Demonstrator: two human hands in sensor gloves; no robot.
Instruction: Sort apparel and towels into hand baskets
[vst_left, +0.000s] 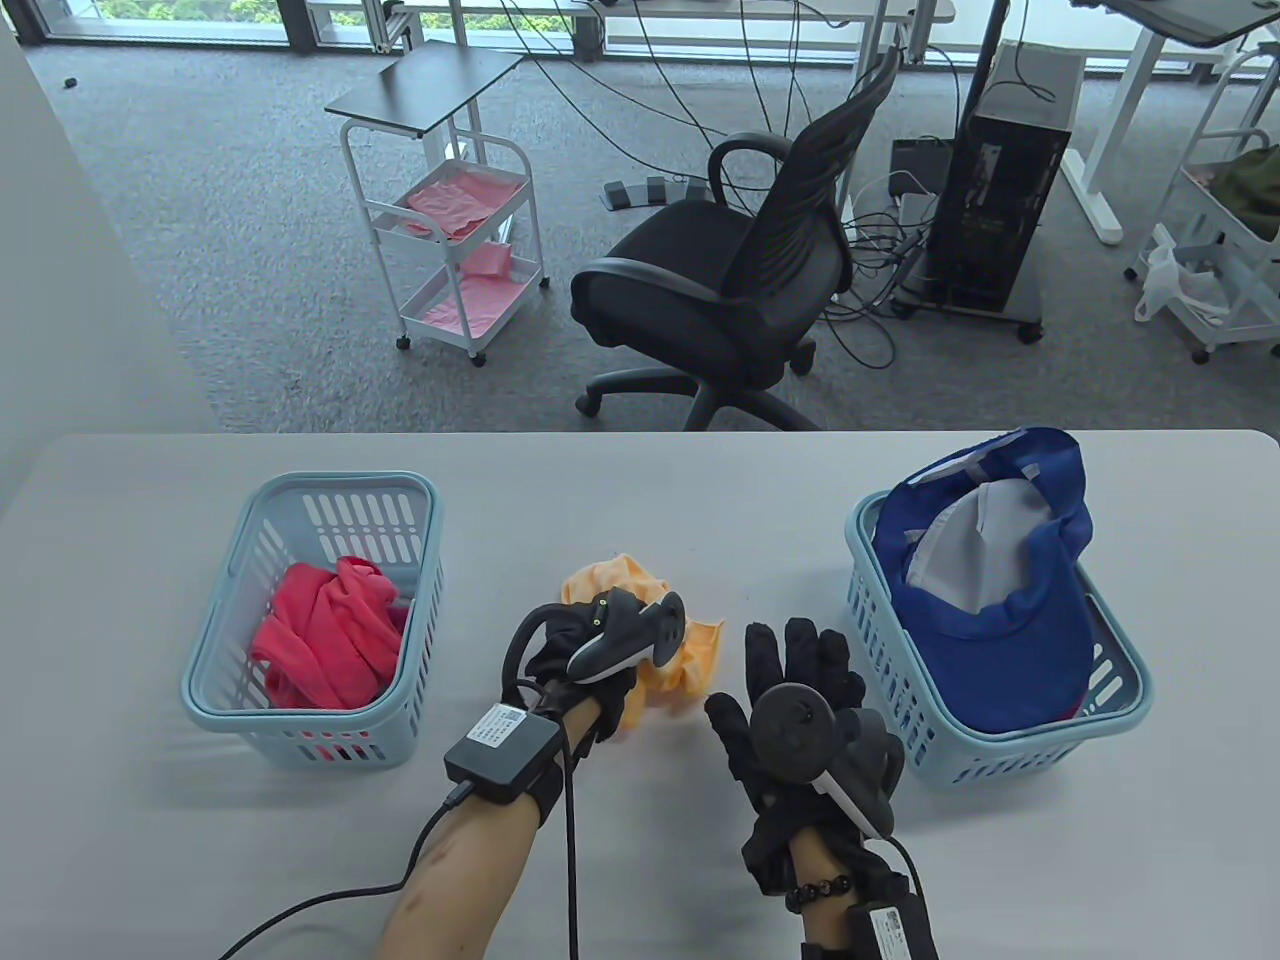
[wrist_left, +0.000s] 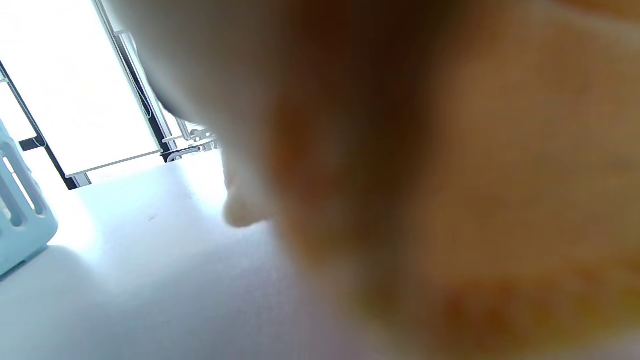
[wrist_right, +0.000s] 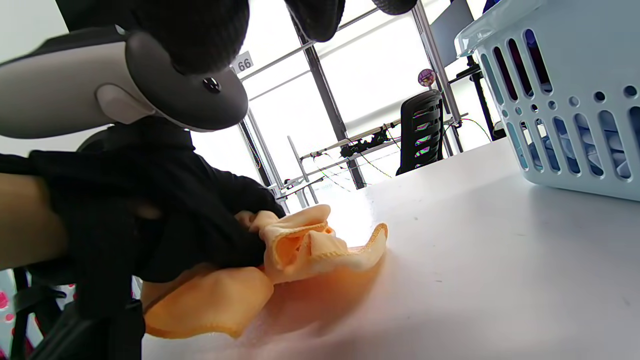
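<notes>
An orange towel (vst_left: 680, 660) lies bunched on the table between two light blue baskets. My left hand (vst_left: 585, 660) grips the towel; the right wrist view shows its gloved fingers (wrist_right: 210, 225) closed on the orange cloth (wrist_right: 300, 250). The left wrist view is filled by blurred orange cloth (wrist_left: 475, 200). My right hand (vst_left: 800, 700) is open, fingers spread, empty, just right of the towel. The left basket (vst_left: 240, 560) holds a red towel (vst_left: 325, 635). The right basket (vst_left: 1120, 690) holds a blue cap (vst_left: 1000, 560).
The table's far edge runs behind the baskets. Beyond it stand a black office chair (vst_left: 740, 290), a white cart (vst_left: 455, 230) with pink cloths, and a computer tower (vst_left: 1000, 200). A cable runs from my left wrist box (vst_left: 500, 750) toward the front edge.
</notes>
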